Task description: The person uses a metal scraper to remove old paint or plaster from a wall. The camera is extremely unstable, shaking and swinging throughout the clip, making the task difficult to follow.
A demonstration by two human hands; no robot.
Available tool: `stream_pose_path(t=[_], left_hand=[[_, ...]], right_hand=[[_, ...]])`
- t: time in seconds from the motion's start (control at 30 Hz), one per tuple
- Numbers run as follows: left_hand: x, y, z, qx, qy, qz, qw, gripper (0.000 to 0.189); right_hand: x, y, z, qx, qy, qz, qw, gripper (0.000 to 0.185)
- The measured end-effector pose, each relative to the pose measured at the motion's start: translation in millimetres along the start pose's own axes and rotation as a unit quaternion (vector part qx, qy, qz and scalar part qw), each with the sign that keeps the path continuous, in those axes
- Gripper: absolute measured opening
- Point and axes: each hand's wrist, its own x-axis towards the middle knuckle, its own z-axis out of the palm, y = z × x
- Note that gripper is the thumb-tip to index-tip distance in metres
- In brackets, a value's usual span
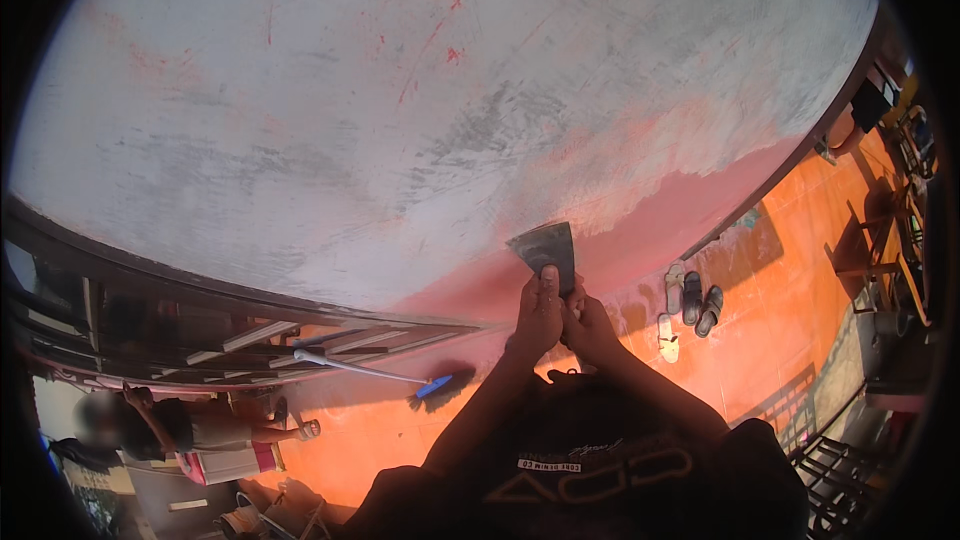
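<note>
Both my hands are on a wide-bladed metal scraper [549, 244], held in front of my chest. My left hand [538, 315] grips it with the thumb laid flat along the lower blade. On the other side, my right hand [589, 324] closes around the lower part, where the handle is mostly hidden by fingers. The blade points up towards a wall [337, 127] coated in patchy white and grey with red marks. Bare pink paint [645, 229] shows along the wall's lower part. Whether the blade edge touches the wall I cannot tell.
A broom with a blue head [433, 388] leans left of me. Several sandals [691, 296] lie on the orange tiled floor [360, 435] to the right. A person [187, 424] stands at the left. Wooden chairs [877, 262] and a dark metal rack [840, 476] are at the right.
</note>
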Motion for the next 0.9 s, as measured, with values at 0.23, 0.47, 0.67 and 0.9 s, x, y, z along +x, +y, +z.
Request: stream_pose_path(t=[0.23, 0.47, 0.67, 0.9], left_hand=[[-19.7, -31.7, -2.1, -0.061, 0.011, -0.069, 0.996, 0.049], [-22.9, -33.4, -0.5, -0.029, 0.001, -0.083, 0.996, 0.05], [-14.8, -29.3, -2.3, -0.049, 0.004, -0.096, 0.994, 0.047], [0.4, 2.1, -0.5, -0.048, -0.049, -0.042, 0.997, 0.05]], right_hand=[[-8.9, 13.1, 0.4, -0.03, 0.008, 0.021, 0.999, 0.03], [-19.9, 23.1, -2.4, -0.034, 0.025, 0.072, 0.997, 0.028], [-12.3, 18.9, -1.6, -0.014, 0.023, 0.103, 0.994, 0.029], [-9.3, 12.9, 6.9, 0.038, 0.022, 0.023, 0.999, 0.029]])
